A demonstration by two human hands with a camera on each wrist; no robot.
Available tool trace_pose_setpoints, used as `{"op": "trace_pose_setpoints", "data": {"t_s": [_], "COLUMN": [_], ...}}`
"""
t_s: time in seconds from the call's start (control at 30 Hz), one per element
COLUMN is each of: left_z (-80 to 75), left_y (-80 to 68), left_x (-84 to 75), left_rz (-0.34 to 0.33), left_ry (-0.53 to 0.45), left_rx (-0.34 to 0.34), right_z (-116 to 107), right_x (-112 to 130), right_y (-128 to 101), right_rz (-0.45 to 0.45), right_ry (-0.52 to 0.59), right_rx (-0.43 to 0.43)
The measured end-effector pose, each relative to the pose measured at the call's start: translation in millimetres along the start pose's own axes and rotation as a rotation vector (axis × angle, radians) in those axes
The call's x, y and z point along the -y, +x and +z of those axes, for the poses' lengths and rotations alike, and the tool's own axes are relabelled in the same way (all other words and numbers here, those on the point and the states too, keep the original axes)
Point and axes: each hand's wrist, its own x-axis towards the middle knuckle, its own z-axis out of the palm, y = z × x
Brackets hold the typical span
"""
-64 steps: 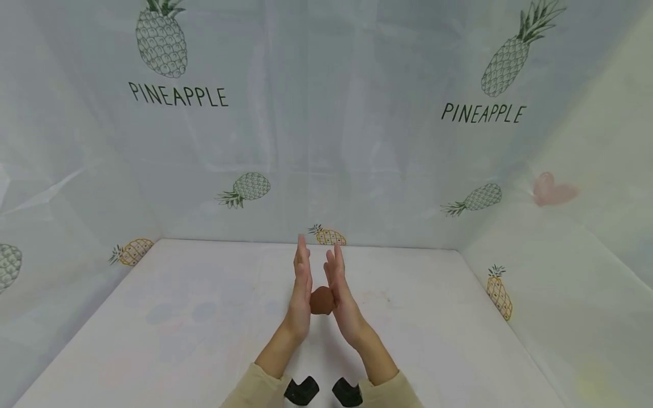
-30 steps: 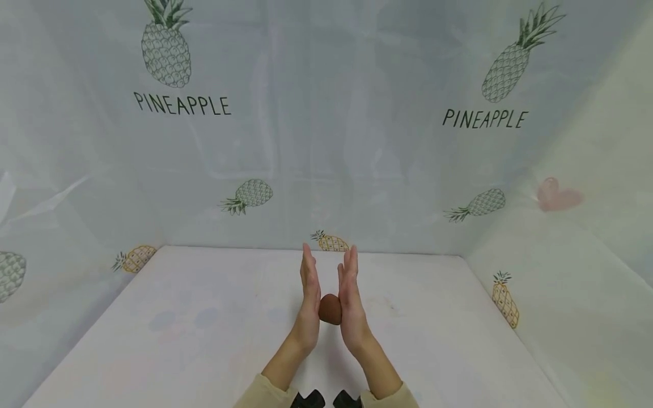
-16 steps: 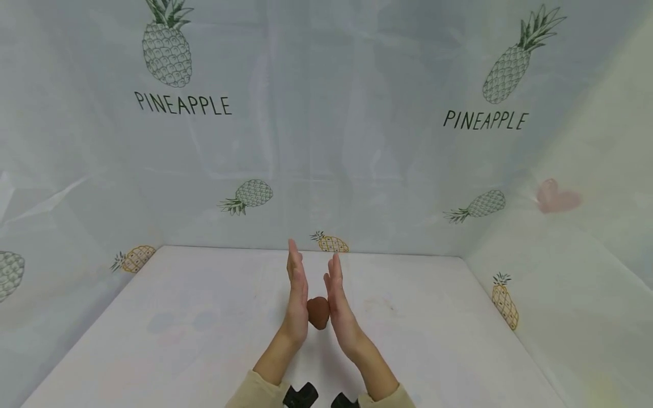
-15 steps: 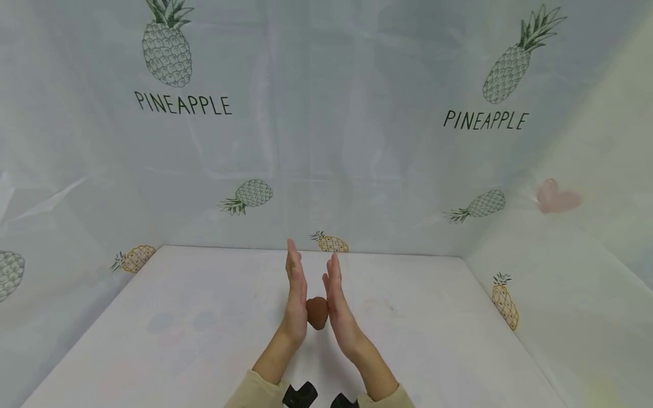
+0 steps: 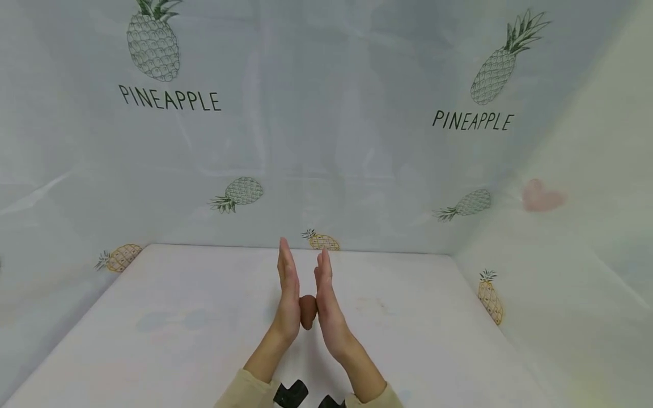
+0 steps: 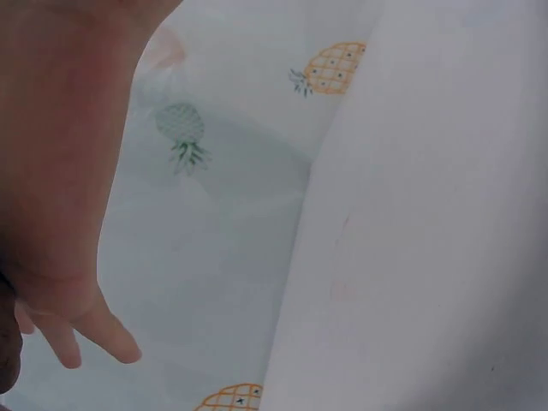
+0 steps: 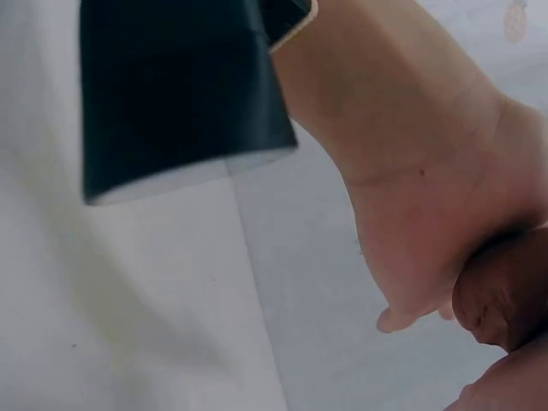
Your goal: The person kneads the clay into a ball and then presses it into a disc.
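A lump of brown modelling clay sits between my two palms, above the table, its lower end tapering. My left hand stands upright on its left side, fingers straight and pointing away from me. Opposite it, my right hand presses the other side with its fingers straight too. The right wrist view shows the clay with a creased end, wedged between the palms. At the left edge of the left wrist view, only a sliver of the clay appears beside my right hand.
A white table lies beneath the hands, faintly stained. Pale sheeting printed with pineapples hangs behind it and along both sides. Black camera mounts sit at the wrists by the beige sleeves.
Both hands shift back and forth past each other, rubbing the clay between the palms. The clay turns and now looks narrower and longer than before. The hands sit slightly further left in view.
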Motion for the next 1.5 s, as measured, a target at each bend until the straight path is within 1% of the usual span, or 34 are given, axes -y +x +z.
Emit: {"op": "trace_pose_setpoints", "data": {"t_s": [0.1, 0.17, 0.23, 0.3, 0.4, 0.47, 0.6, 0.7, 0.77, 0.83, 1.0, 1.13, 1.27, 1.4, 1.5], "left_z": [4.3, 8.6, 13.0, 15.7, 16.7, 16.8, 18.0, 19.6, 19.5, 17.7, 7.4, 2.1, -3.2, -5.6, -3.1], "left_y": [-2.8, -4.6, -6.4, -8.4, -10.2, -9.6, -7.6, -6.2, -4.9, -3.6, -3.1, -3.0, 0.8, 3.2, 3.9], "left_x": [2.8, 4.8, 6.8, 8.1, 8.1, 6.2, 0.4, -2.3, -2.2, -2.0, -1.4, -0.7, -1.5, 1.2, 6.0], "left_rz": [0.044, 0.067, 0.072, 0.06, 0.044, 0.038, 0.053, 0.069, 0.074, 0.081, 0.082, 0.073, 0.068, 0.06, 0.049], "left_ry": [0.044, 0.059, 0.061, 0.064, 0.06, 0.034, -0.025, -0.029, -0.027, -0.018, -0.029, -0.015, -0.007, -0.018, -0.013], "left_rx": [0.002, 0.025, 0.065, 0.09, 0.09, 0.088, 0.127, 0.148, 0.142, 0.125, 0.087, 0.065, 0.042, 0.029, 0.035], "right_z": [-1.1, -3.9, -7.3, -10.1, -12.6, -13.7, -16.3, -18.7, -19.5, -19.2, -13.7, -10.7, -8.1, -5.7, -6.1], "right_x": [-0.4, -1.1, -2.1, -3.3, -5.6, -6.5, -7.9, -9.9, -12.0, -14.7, -20.2, -20.4, -18.0, -13.0, -6.7], "right_y": [0.4, -0.5, -1.2, -1.3, 0.6, 2.4, 5.2, 6.3, 6.9, 7.3, 6.3, 4.4, 6.3, 6.3, 4.1], "right_rz": [0.015, 0.016, 0.016, 0.017, 0.015, 0.011, -0.014, -0.015, 0.003, 0.023, 0.054, 0.066, 0.06, 0.046, 0.024], "right_ry": [-0.021, -0.03, -0.032, -0.032, -0.037, -0.04, -0.036, -0.034, -0.038, -0.046, -0.052, -0.025, 0.024, 0.076, 0.111], "right_rx": [-0.042, -0.081, -0.123, -0.147, -0.142, -0.132, -0.155, -0.173, -0.16, -0.129, -0.038, 0.009, 0.056, 0.069, 0.045]}}
